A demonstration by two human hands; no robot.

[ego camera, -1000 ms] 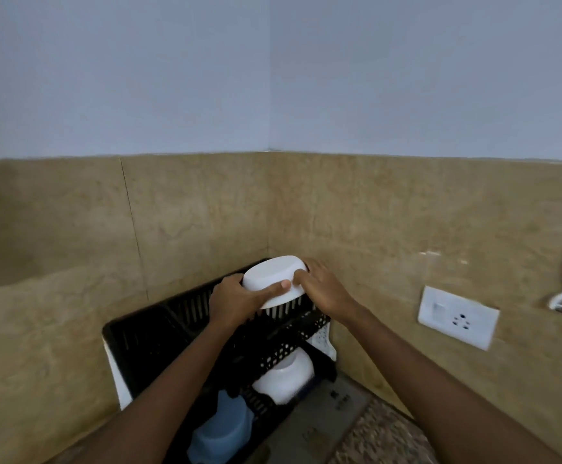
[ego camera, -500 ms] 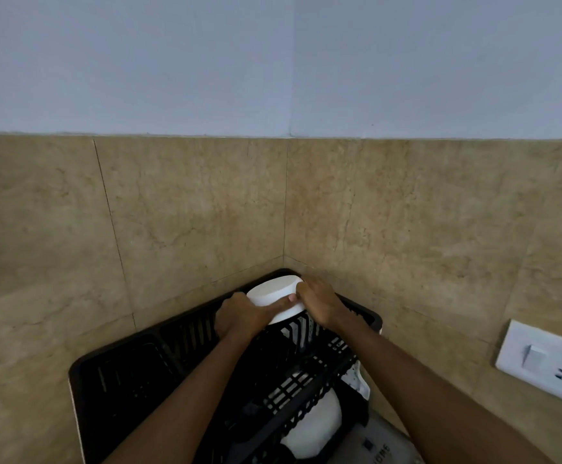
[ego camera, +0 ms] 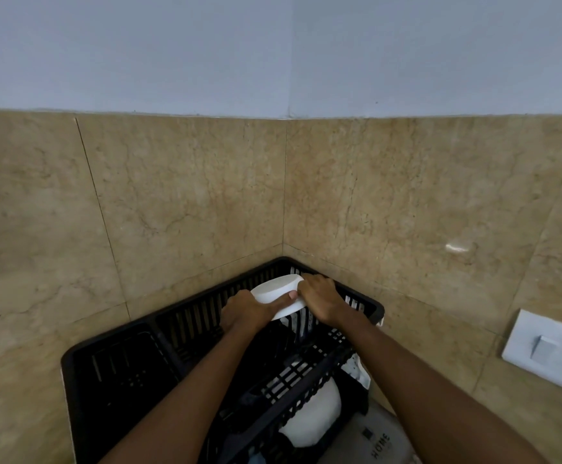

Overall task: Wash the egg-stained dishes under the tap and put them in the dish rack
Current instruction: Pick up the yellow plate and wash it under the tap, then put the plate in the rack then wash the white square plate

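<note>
Tiled corner wall behind a black dish rack point(ego camera: 112, 373): both hands set an upturned white bowl point(ego camera: 277, 293) into its far corner.
Left hand point(ego camera: 244, 311) and right hand point(ego camera: 319, 298) each clasp the rim from opposite sides, thumb over the base. Judged rigid, light, breakable, and probably wet and slippery, so the rim gives the surest hold. Count: one bowl held, one second white bowl point(ego camera: 309, 416) on the lower tier, one rack, one wall socket point(ego camera: 551, 353).

"HOME" printed, sideways, on grey surface point(ego camera: 378, 442) below black dish rack point(ego camera: 112, 370); smaller marks illegible.
</note>
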